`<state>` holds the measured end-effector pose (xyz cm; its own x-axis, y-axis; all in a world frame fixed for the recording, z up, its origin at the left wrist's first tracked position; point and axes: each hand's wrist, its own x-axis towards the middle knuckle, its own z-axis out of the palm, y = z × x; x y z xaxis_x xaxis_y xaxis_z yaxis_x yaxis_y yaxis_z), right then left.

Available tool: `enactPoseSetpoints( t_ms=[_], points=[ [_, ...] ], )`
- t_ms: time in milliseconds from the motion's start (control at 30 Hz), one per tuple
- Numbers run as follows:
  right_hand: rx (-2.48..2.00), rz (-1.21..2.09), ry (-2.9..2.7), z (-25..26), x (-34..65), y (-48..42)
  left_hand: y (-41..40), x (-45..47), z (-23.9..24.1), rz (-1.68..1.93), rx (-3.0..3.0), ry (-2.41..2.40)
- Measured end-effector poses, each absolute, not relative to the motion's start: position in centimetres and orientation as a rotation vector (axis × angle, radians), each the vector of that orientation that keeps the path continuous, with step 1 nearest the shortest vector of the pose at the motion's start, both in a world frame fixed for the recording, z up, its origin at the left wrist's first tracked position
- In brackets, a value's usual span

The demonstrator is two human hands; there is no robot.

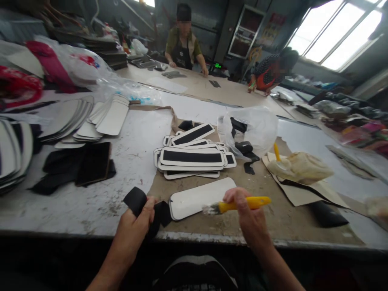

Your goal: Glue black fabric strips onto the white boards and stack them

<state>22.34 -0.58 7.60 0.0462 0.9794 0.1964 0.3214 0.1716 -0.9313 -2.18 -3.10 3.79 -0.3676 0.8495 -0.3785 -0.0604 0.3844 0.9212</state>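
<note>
Over on the left, rounded white panels (113,117) fan out; the left hand (138,224) is pinched on a black strip (135,201); beside it one long white panel (197,198) lies flat, just before a pile of black-striped panels (192,157); the right hand (251,216), well apart from the left, grips a yellow-handled paintbrush (226,207), bristles at that panel's near edge.

Free tabletop (101,208) btwn black pieces (92,163) & L hand (138,222), strip stack (192,157) in way beyond white panel (195,198)

yellow brush (227,207): level (white-tipped) | white panel (198,198): flat | black strip (135,199): curled
</note>
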Motion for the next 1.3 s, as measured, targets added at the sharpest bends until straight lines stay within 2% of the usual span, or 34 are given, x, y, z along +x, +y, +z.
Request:
enactPoseSetpoints(
  t_ms=[67, 200, 467, 567, 667, 833, 1100, 1300],
  points=[
    [-1.302, 0.894, -1.504, 8.3, 22.2, -0.3, -3.8, -2.1, 5.8, 1.192, 0.544, 1.400],
    [-1.238, 1.205, -1.690, 8.7, 19.2, -0.9, -4.5, -1.4, 8.6, 1.256, 0.380, 1.061],
    [-1.000, 1.517, -1.934, 8.2, 14.2, -2.1, -4.8, -0.6, 9.8, 1.279, 0.383, 0.955],
    [-1.006, 1.474, -2.042, 8.3, 14.4, -2.6, -4.7, -0.6, 9.9, 1.365, 0.376, 0.969],
    [-1.008, 1.408, -2.165, 8.9, 15.4, -2.9, -4.6, -0.9, 9.3, 1.479, 0.305, 1.001],
    [-1.140, 1.530, -2.148, 9.2, 18.0, -2.7, -5.0, -1.8, 6.4, 1.523, 0.245, 1.110],
    [-1.226, 1.501, -2.236, 8.9, 21.9, -0.3, -5.7, -0.6, 3.2, 1.185, 0.363, 1.334],
    [-1.088, 1.831, -2.237, 10.2, 21.6, 3.5, -3.4, 0.4, 2.2, 0.999, 0.408, 1.317]
  ],
)
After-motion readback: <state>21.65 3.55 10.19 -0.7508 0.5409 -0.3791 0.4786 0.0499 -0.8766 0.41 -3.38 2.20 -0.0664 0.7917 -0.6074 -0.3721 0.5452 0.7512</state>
